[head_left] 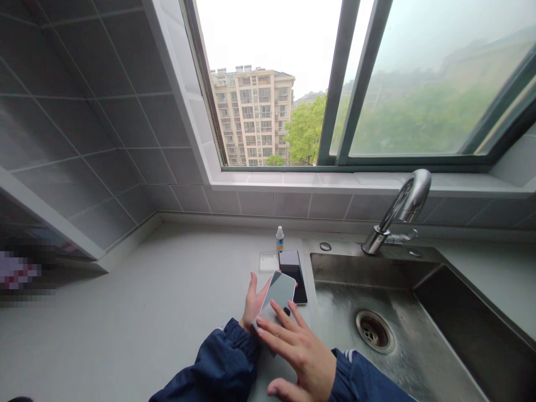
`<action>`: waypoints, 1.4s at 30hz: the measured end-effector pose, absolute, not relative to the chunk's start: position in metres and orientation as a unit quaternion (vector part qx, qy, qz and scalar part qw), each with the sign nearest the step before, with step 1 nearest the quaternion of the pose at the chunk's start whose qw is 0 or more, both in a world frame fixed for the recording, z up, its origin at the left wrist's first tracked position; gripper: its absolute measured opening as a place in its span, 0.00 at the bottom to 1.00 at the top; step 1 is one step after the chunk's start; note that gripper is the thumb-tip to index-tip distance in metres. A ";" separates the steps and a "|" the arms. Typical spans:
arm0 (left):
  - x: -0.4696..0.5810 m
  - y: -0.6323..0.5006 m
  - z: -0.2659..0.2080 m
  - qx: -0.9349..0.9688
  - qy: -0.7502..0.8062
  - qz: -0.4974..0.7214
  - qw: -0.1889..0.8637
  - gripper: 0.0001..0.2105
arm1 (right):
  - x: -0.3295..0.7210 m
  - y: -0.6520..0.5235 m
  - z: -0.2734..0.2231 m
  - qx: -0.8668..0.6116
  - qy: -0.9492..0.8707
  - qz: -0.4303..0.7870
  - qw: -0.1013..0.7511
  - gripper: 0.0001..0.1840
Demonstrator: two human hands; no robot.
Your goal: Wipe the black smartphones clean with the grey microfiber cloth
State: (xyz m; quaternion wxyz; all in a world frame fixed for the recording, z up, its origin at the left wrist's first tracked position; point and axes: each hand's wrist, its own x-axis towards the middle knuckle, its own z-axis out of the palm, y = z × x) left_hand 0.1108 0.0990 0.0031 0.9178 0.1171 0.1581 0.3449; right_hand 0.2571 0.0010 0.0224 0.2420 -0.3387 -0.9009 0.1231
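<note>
My left hand (pixel 252 304) supports a smartphone (pixel 280 289) from below and its left side, with the thumb sticking up apart from the edge. The phone is tilted, and its glossy screen reflects light. Across its lower part lie the outstretched fingers of my right hand (pixel 305 350), thumb held away; whether anything thin is under them I cannot tell. Just behind the phone, a black flat tablet-like device (pixel 300 282) rests on the counter. Beside that are a small pale flat case or packet (pixel 268 262) and a little white spray bottle (pixel 280 240) with a coloured label.
A steel sink (pixel 355 290) with a round drain (pixel 374 331) is set in the counter (pixel 167 312) on the right. The chrome faucet (pixel 400 209) rises behind it. Tiled walls and a sliding window (pixel 419 100), partly open, stand at the back.
</note>
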 end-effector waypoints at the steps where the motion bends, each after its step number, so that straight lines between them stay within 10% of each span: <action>1: 0.111 0.099 0.002 0.115 0.153 0.343 0.919 0.40 | 0.257 0.001 0.022 -0.341 -0.900 0.124 0.240 0.40; 42: 0.113 0.093 0.013 0.137 0.098 0.288 0.943 0.41 | 0.281 0.025 0.021 -0.395 -0.890 0.042 0.222 0.40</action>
